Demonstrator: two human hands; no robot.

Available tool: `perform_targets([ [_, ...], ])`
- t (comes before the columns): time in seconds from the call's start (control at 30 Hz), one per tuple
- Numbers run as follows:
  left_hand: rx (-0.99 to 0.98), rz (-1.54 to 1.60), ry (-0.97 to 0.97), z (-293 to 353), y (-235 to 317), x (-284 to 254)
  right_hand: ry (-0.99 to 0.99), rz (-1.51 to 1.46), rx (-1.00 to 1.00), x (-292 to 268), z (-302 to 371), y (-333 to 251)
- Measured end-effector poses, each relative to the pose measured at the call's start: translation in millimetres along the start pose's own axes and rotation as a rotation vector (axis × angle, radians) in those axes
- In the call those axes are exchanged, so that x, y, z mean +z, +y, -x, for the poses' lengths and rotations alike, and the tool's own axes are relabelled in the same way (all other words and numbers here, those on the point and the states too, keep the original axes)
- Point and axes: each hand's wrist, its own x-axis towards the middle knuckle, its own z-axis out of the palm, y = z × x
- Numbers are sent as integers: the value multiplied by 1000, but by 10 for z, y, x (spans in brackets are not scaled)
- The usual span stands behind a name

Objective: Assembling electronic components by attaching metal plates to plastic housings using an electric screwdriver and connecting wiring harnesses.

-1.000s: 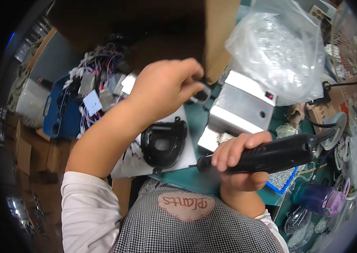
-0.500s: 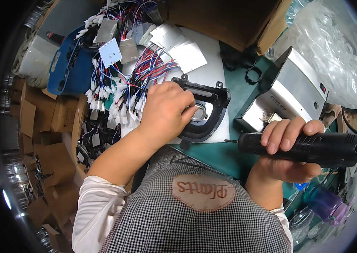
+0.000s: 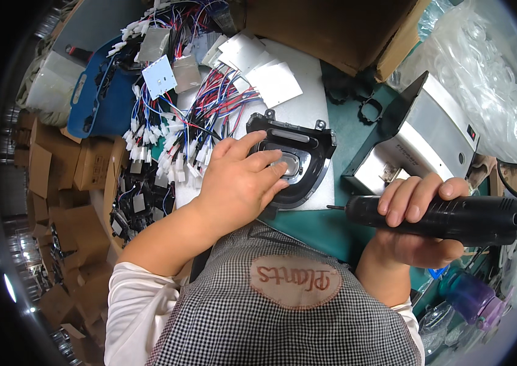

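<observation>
My left hand lies over a black curved plastic housing, its fingers spread on the near left part. A clear oval lens-like piece shows in the housing's middle, partly under my fingertips. The housing rests on a white foam sheet. In my right hand is a black electric screwdriver, held level, with its thin bit pointing left toward the housing but apart from it. Behind my left hand lie bundled red, blue and white wires with white connectors and flat square metal-backed panels.
A silver metal machine stands right of the foam on the green mat. Beyond are a cardboard box and a clear plastic bag of parts. A blue bin sits far left, a purple bottle at lower right.
The fingers of my left hand have uncurled and spread across the housing, baring more of its middle. My right hand and the screwdriver have hardly moved.
</observation>
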Motion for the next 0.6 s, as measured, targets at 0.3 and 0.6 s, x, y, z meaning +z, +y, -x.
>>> perform_targets([
  [0.3,14,60,128,-839,-158,-134,-69,-40,9,-51,3,-18],
  [0.6,-259,93,-295,-1708,-369,452,28,-20,9,-75,-29,-10],
])
